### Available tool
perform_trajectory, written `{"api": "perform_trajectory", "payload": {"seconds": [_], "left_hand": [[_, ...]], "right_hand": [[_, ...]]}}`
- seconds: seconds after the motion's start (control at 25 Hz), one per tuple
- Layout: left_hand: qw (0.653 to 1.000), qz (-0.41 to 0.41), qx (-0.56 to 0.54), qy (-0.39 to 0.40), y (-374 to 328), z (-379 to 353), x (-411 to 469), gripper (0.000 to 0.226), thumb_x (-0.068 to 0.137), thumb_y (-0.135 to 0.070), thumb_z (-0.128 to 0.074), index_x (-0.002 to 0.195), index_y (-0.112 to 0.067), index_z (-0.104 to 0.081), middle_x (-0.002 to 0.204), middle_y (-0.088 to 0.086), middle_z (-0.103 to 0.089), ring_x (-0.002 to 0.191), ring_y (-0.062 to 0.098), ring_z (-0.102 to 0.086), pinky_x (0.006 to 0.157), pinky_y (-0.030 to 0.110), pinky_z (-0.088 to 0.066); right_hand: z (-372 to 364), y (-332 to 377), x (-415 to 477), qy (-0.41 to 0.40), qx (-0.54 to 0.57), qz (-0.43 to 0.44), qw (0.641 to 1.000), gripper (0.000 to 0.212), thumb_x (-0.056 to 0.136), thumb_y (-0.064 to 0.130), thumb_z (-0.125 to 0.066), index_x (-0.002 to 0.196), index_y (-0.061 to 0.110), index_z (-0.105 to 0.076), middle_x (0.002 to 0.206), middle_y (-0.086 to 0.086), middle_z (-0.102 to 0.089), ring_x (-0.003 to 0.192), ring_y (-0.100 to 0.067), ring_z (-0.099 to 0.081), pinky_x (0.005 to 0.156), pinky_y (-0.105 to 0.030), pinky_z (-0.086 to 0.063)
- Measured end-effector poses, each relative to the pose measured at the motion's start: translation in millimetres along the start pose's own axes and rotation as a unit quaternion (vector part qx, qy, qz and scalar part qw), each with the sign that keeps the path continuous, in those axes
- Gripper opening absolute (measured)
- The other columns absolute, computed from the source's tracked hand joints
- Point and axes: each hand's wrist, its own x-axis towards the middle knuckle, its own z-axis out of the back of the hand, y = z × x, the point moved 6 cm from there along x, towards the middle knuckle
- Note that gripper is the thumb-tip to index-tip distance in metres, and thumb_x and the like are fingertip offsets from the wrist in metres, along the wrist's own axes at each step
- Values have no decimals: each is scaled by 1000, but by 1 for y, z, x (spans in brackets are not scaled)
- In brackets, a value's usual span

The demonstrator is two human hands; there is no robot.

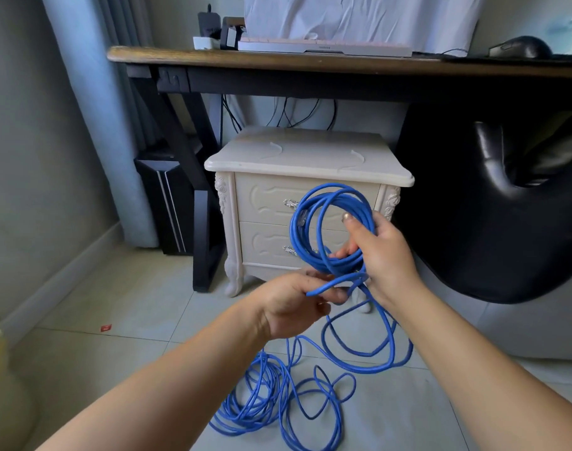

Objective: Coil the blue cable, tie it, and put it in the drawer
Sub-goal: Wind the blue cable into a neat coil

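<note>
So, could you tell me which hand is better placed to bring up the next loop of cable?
Left, probably. The left hand pinches the loose strand of the blue cable leading down to the floor, while the right hand is occupied gripping the coil.

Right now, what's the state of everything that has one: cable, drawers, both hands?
blue cable: partly coiled, no tie visible, the rest loose on the floor
top drawer: closed
bottom drawer: closed
right hand: grips the coiled loops
left hand: fingers pinch a single strand below the coil
</note>
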Motion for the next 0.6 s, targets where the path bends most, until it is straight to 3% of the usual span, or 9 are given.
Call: {"api": "perform_trajectory", "payload": {"seconds": [0.16,0.28,0.44,0.56,0.6], "left_hand": [[993,-89,-74,-20,-7,-5,5,70,75,25,-38,124,-18,-63,124,3,-68,102,14,-68,76,18,-50],[983,-150,-22,-103,-17,4,4,75,79,29,-42,130,-24,-57,127,4,-67,110,23,-68,81,26,-54],[960,-206,115,-153,-27,6,-3,83,77,25,-54,131,-38,-55,123,-8,-68,112,7,-62,83,25,-54],[932,-238,191,-196,-40,11,-12,75,77,11,-66,131,-41,-58,143,-12,-51,131,-3,-44,103,23,-42],[928,-246,191,-203,-45,13,-15,69,80,8,-67,130,-40,-60,146,-14,-48,133,-6,-41,101,18,-41]], "right_hand": [[15,-6,1,-141,91,-22,986,22,99,21,-55,78,15,-49,45,8,-46,44,-11,-60,51,-30,-53],[32,-17,-2,-231,101,-60,966,19,100,24,-52,83,13,-50,56,2,-51,47,-10,-63,59,-38,-57],[40,-26,-3,-226,-27,-90,970,17,100,25,-49,88,14,-48,70,-6,-59,49,-8,-65,59,-30,-57],[42,-28,-1,-200,-81,-90,972,14,100,24,-49,89,15,-51,65,-2,-59,62,-20,-70,63,-34,-60],[42,-28,-1,-187,-99,-94,973,12,100,22,-49,92,12,-52,64,-1,-59,59,-19,-69,57,-26,-57]]}}
